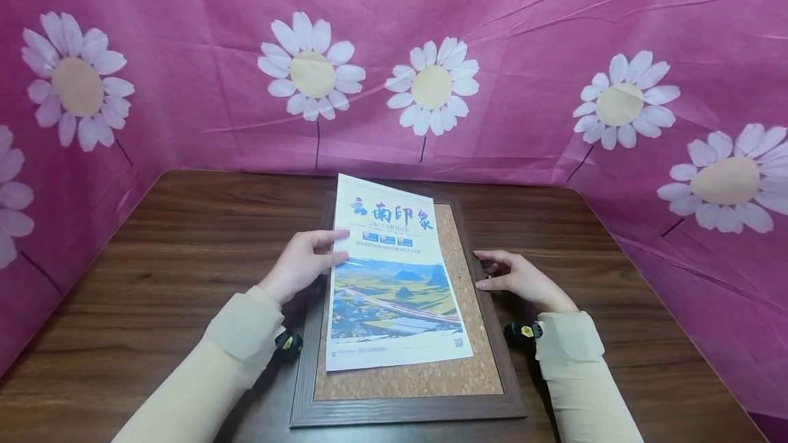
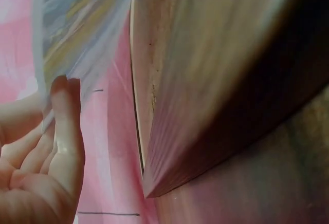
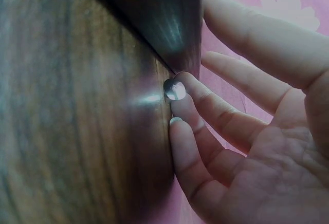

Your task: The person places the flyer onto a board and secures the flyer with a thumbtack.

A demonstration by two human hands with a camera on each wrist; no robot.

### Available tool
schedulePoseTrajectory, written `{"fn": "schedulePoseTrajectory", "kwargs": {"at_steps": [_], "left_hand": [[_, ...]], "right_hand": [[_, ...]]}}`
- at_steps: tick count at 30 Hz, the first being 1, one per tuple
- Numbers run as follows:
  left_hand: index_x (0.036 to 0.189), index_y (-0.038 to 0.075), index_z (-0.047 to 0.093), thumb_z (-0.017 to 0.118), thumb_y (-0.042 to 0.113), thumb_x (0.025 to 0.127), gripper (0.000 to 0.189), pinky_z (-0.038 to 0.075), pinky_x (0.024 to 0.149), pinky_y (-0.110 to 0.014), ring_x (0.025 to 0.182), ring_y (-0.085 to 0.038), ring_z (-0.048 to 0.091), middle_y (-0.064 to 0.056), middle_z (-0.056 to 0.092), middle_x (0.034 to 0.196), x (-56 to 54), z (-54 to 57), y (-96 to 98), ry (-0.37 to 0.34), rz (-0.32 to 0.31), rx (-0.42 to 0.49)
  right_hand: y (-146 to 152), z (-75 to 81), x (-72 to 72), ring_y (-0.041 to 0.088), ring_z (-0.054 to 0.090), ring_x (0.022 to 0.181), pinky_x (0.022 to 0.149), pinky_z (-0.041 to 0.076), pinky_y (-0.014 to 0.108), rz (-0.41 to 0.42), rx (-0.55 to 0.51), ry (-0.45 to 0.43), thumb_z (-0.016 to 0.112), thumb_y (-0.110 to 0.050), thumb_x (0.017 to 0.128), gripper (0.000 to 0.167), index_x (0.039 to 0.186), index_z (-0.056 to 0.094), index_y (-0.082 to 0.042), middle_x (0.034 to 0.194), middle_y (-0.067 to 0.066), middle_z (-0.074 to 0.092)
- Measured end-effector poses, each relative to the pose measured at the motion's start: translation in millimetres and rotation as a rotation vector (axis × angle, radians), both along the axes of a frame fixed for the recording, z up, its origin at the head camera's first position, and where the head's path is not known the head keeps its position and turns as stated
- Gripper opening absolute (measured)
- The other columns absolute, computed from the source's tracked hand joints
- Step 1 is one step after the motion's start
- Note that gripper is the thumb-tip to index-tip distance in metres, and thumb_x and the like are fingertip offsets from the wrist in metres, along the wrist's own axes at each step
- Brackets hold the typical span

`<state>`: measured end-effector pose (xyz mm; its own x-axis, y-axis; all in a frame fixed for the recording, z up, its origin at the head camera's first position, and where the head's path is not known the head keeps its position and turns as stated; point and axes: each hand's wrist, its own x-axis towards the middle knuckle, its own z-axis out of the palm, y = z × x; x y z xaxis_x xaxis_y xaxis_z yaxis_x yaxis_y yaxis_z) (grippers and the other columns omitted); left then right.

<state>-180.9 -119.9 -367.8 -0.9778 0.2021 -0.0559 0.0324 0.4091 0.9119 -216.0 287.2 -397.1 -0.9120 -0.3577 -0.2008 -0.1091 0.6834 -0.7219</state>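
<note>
A printed flyer (image 1: 394, 292) with large Chinese characters and a landscape photo overlaps a cork board (image 1: 409, 383) in a dark wooden frame. My left hand (image 1: 308, 258) pinches its left edge between thumb and fingers. In the left wrist view, the flyer (image 2: 82, 23) stands apart from the board frame (image 2: 205, 80) beside it. At the frame's right edge is my right hand (image 1: 520, 279), thumb and index fingertips against the wood. The right wrist view has a small shiny round thumbtack (image 3: 175, 89) between its curled fingertips, low beside the frame (image 3: 159, 18).
The board lies on a brown wooden table (image 1: 203, 245). Pink cloth (image 1: 523, 5) printed with white daisies hangs around its back and sides. A dark wrist device (image 1: 522, 332) sits below the right hand, and another (image 1: 288, 342) below the left.
</note>
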Motion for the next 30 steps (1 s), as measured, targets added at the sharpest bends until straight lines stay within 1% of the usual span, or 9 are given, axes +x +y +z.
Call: {"fn": "schedulePoseTrajectory", "kwargs": {"at_steps": [3, 5, 9, 14, 16, 19, 25, 27, 30], "left_hand": [[0.138, 0.005, 0.058, 0.068, 0.012, 0.093, 0.046, 0.055, 0.075, -0.033, 0.079, -0.017, 0.064, -0.019, 0.071, 0.110, -3.8, 1.3, 2.7, 0.004, -0.058, -0.029], [0.138, 0.003, 0.057, 0.068, 0.010, 0.093, 0.047, 0.056, 0.073, -0.033, 0.074, -0.016, 0.064, -0.018, 0.072, 0.099, -6.4, 1.0, 4.0, -0.011, -0.086, -0.030], [0.139, 0.002, 0.056, 0.068, 0.007, 0.092, 0.048, 0.060, 0.073, -0.033, 0.075, -0.014, 0.067, -0.019, 0.071, 0.105, -9.9, -0.5, 4.7, -0.046, -0.111, -0.052], [0.138, 0.003, 0.057, 0.068, 0.006, 0.092, 0.048, 0.060, 0.072, -0.031, 0.079, -0.015, 0.067, -0.022, 0.063, 0.130, -11.5, -2.2, 5.1, -0.056, -0.129, -0.098], [0.138, 0.002, 0.057, 0.068, 0.006, 0.092, 0.048, 0.060, 0.073, -0.032, 0.082, -0.015, 0.069, -0.022, 0.059, 0.136, -11.5, -2.9, 5.6, -0.063, -0.138, -0.100], [0.139, 0.002, 0.056, 0.067, 0.006, 0.093, 0.048, 0.060, 0.073, -0.032, 0.082, -0.017, 0.071, -0.023, 0.060, 0.135, -11.6, -4.3, 7.0, -0.081, -0.148, -0.097], [0.139, -0.001, 0.054, 0.067, 0.005, 0.093, 0.049, 0.061, 0.070, -0.033, 0.077, -0.019, 0.073, -0.024, 0.067, 0.123, -10.4, -6.6, 10.5, -0.127, -0.150, -0.083], [0.139, -0.001, 0.054, 0.067, 0.005, 0.093, 0.048, 0.061, 0.068, -0.033, 0.076, -0.019, 0.073, -0.024, 0.065, 0.125, -9.9, -6.3, 11.1, -0.131, -0.144, -0.093], [0.139, 0.000, 0.055, 0.068, 0.006, 0.093, 0.049, 0.060, 0.065, -0.031, 0.070, -0.017, 0.071, -0.024, 0.062, 0.130, -8.7, -6.0, 11.5, -0.122, -0.142, -0.143]], "right_hand": [[-1, 1.4, 0.5, 0.038, 0.052, 0.121, 0.092, 0.049, 0.042, -0.010, -0.001, -0.009, 0.075, -0.027, 0.088, 0.068, 0.145, 0.047, -0.003, 0.142, 0.024, 0.051], [-2, 2.2, 0.6, 0.038, 0.053, 0.121, 0.093, 0.049, 0.041, -0.012, -0.007, -0.012, 0.076, -0.026, 0.088, 0.068, 0.145, 0.047, -0.003, 0.142, 0.024, 0.051], [-3, 2.6, 0.5, 0.038, 0.053, 0.121, 0.091, 0.050, 0.039, 0.003, -0.014, -0.006, 0.075, -0.025, 0.088, 0.068, 0.145, 0.047, -0.001, 0.142, 0.026, 0.051], [-2, 2.2, -0.3, 0.037, 0.053, 0.120, 0.090, 0.049, 0.037, -0.006, -0.020, -0.013, 0.076, -0.025, 0.088, 0.069, 0.145, 0.047, -0.001, 0.142, 0.025, 0.051], [-2, 1.6, -0.7, 0.037, 0.053, 0.120, 0.091, 0.049, 0.038, -0.016, -0.017, -0.016, 0.076, -0.026, 0.087, 0.069, 0.145, 0.047, -0.002, 0.142, 0.024, 0.051], [-1, 1.0, -1.0, 0.037, 0.052, 0.121, 0.093, 0.049, 0.041, -0.020, -0.013, -0.022, 0.076, -0.027, 0.087, 0.070, 0.146, 0.047, -0.003, 0.142, 0.024, 0.051], [0, 0.8, -1.5, 0.038, 0.052, 0.122, 0.095, 0.048, 0.045, -0.027, -0.021, -0.035, 0.076, -0.027, 0.087, 0.070, 0.146, 0.047, -0.003, 0.142, 0.024, 0.051], [0, 0.8, -1.5, 0.038, 0.052, 0.122, 0.095, 0.048, 0.044, -0.030, -0.021, -0.035, 0.077, -0.027, 0.087, 0.070, 0.146, 0.047, -0.003, 0.142, 0.024, 0.051], [0, 0.8, -1.8, 0.037, 0.052, 0.122, 0.094, 0.049, 0.042, -0.028, -0.018, -0.035, 0.077, -0.027, 0.087, 0.070, 0.146, 0.047, -0.003, 0.142, 0.024, 0.051]]}}
